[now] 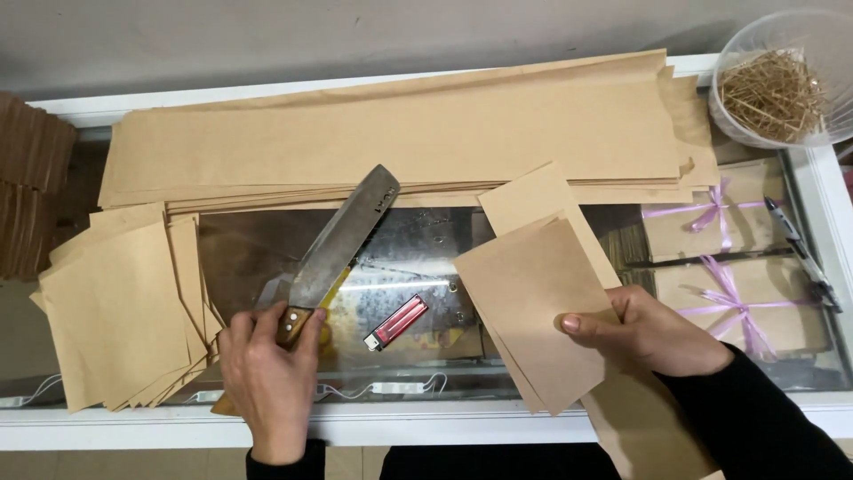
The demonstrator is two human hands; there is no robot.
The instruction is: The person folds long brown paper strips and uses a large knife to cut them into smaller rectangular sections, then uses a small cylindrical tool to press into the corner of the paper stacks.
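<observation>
Left hand (267,378) — fingers wrapped tight around the wooden handle of a broad cleaver (342,240), its dull steel blade lying flat on the glass counter (258,240). Right hand (653,333) — thumb and fingers pinching a small stack of cut kraft sheets (529,302), matte and stiff, lifted near the front edge. Advisable: square the sheets' edges and keep fingers off the blade's line.

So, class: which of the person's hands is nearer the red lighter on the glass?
Left. The left hand grips the knife just left of the red lighter; the right hand holds paper farther right.
</observation>
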